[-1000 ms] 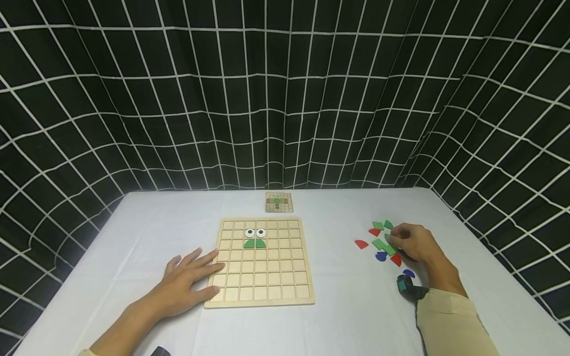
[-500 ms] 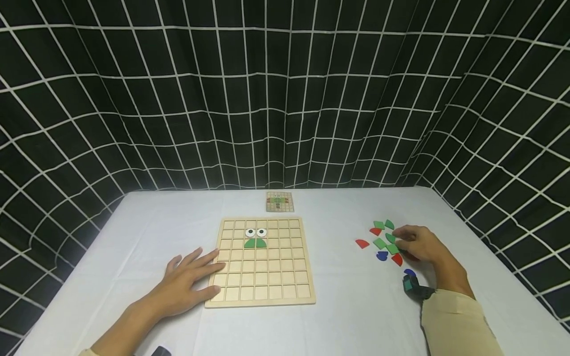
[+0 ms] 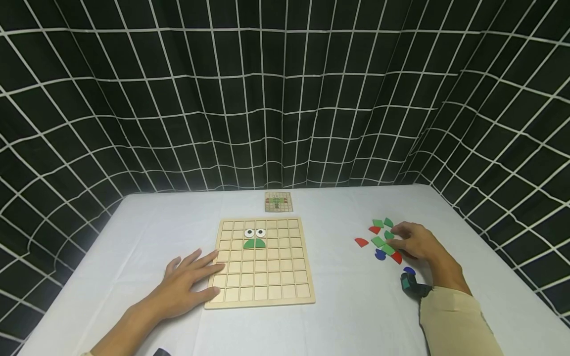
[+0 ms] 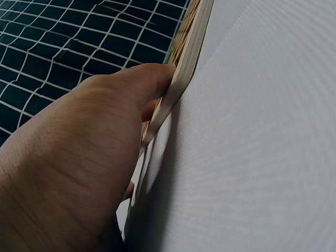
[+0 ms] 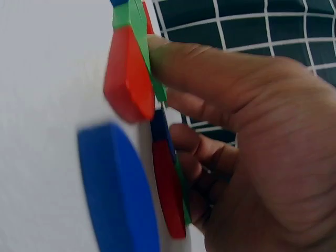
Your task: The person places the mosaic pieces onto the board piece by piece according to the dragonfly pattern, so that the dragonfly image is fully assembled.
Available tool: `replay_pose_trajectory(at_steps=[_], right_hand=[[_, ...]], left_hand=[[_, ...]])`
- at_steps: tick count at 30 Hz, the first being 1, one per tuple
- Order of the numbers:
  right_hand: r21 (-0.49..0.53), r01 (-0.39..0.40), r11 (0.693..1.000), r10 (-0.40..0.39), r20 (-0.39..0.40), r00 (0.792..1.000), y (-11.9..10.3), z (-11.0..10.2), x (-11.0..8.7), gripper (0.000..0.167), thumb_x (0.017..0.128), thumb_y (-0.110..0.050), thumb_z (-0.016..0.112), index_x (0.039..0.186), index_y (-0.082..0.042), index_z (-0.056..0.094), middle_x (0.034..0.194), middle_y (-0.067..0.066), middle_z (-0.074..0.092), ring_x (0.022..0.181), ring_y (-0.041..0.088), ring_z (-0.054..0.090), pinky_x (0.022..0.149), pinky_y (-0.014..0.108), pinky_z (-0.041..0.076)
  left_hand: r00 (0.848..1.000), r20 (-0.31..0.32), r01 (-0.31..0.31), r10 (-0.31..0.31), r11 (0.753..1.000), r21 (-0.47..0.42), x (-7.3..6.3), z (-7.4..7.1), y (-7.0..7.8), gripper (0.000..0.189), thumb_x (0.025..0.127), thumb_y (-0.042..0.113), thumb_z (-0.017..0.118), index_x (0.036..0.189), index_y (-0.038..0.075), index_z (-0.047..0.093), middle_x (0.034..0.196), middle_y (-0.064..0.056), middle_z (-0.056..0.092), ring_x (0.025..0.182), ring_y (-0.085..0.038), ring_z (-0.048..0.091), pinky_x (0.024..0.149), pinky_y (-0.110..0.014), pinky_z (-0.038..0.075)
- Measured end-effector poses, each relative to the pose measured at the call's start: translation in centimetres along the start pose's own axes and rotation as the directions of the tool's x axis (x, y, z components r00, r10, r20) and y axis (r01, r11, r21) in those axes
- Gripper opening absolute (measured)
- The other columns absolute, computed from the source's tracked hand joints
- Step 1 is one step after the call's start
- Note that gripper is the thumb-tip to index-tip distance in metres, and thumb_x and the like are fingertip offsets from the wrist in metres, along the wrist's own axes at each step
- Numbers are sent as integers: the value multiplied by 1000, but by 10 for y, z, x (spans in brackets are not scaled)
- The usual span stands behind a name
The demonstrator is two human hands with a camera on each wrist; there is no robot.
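Observation:
My left hand lies spread at the left side of the wooden grid board, fingertips and thumb resting on its edge. In the left wrist view the thumb touches the board's rim. Two round eye pieces and two green quarter-circles sit on the board. My right hand is low over a loose cluster of pieces, fingers bent and apart. Its thumb touches a green square; the index fingertip is close to a green quarter-circle. Several pieces beneath the palm are partly hidden.
A small picture card lies behind the board. Other pieces around the right hand include a red quarter-circle, a green square and blue pieces. A black curtain with white grid lines encloses the white table.
My right hand first shifts slightly right, then back left among the pieces. The green square by its thumb has slid a little left towards another green square. The left hand stays on the board.

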State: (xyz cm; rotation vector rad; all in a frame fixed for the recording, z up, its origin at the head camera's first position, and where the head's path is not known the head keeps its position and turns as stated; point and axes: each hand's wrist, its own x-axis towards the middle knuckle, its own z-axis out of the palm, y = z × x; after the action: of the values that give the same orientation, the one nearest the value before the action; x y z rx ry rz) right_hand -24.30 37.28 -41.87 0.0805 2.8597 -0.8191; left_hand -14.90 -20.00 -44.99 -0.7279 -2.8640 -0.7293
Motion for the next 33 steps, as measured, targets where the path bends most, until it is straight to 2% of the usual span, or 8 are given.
replay_pose_trajectory(at_steps=[5, 11, 17, 23, 29, 33], right_hand=[[-17, 37, 999, -37, -23, 999, -1, 4, 2, 46, 88, -27, 70, 121, 3, 58, 126, 34, 51, 115, 50, 46, 92, 62, 40], [-15, -4, 1000, 4, -12, 1000, 3, 2, 4, 47, 88, -24, 70, 123, 3, 55, 124, 34, 50, 112, 49, 48, 90, 61, 42], [6, -33, 999, 34, -30, 999, 3, 2, 4, 42, 87, -24, 72, 114, 5, 59, 104, 23, 58, 90, 34, 55, 76, 44, 52], [97, -58, 994, 69, -118, 991, -1, -1, 0, 49, 85, -31, 73, 119, 2, 58, 100, 17, 59, 83, 28, 56, 65, 32, 54], [51, 14, 999, -2, -237, 972, -17, -9, -12, 47, 86, -35, 72, 116, -1, 61, 97, 16, 56, 86, 32, 52, 62, 32, 51], [25, 87, 996, -77, -282, 956, -36, -16, -20, 43, 86, -35, 72, 113, -2, 63, 98, 15, 57, 94, 34, 48, 66, 37, 49]], left_hand=[[1000, 0, 6, -6, 1000, -2, 0, 1, 0, 51, 88, 55, 62, 132, 29, 61, 150, 5, 40, 139, -35, 26, 103, -66, 6], [1000, 9, 13, -13, 1000, 0, 0, 2, 0, 52, 88, 56, 61, 132, 28, 61, 150, 5, 39, 139, -35, 26, 103, -67, 6], [1000, 5, 4, -4, 1000, 2, 0, 1, 0, 51, 88, 55, 62, 132, 29, 61, 150, 5, 39, 139, -36, 26, 103, -66, 6], [1000, 1, 0, 0, 1000, -3, 3, 1, 0, 51, 88, 55, 62, 132, 28, 61, 150, 5, 40, 139, -36, 26, 103, -67, 6], [1000, 12, 8, -8, 1000, -10, 3, 3, 2, 51, 88, 55, 62, 132, 29, 61, 150, 6, 40, 139, -35, 26, 103, -67, 6], [1000, 1, 13, -13, 1000, 2, 1, 1, 2, 50, 87, 54, 64, 131, 28, 62, 149, 6, 41, 138, -35, 27, 103, -66, 7]])
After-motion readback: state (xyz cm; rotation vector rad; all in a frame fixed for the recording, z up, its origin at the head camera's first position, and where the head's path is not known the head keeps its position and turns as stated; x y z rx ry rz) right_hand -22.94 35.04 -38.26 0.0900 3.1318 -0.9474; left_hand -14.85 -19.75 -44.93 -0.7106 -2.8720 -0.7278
